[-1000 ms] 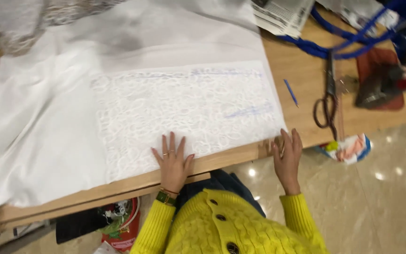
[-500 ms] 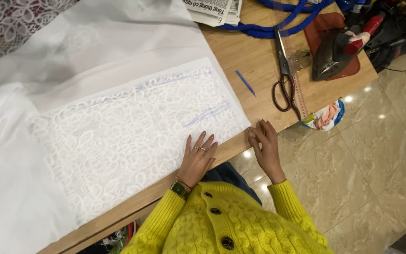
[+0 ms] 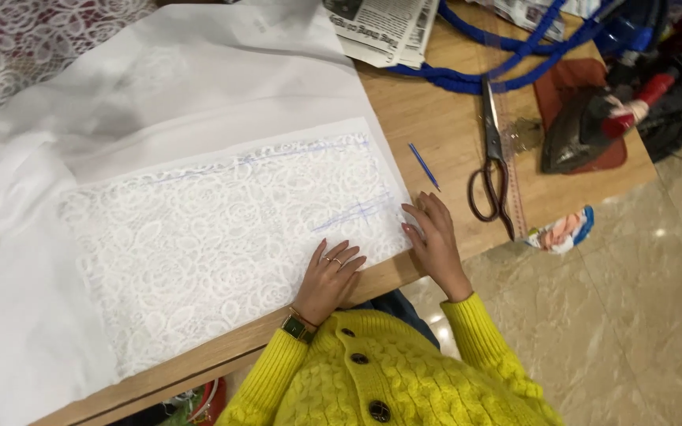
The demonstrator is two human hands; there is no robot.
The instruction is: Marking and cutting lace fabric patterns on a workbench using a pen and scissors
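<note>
Head view: a wooden table point(image 3: 451, 118) is covered by white cloth point(image 3: 199, 95), on which a white lace panel point(image 3: 215, 237) is laid, long axis along the table's near edge. The left hand point(image 3: 329, 276) is pressed flat, open, on its near edge, gripping nothing. The right hand point(image 3: 434, 237), likewise flat, is set at the panel's right end, nearer the blue pen point(image 3: 424, 166).

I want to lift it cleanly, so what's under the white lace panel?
The lace panel lies on a white sheet over the wooden table. Both hands press its near edge. Anything beneath is hidden.
</note>
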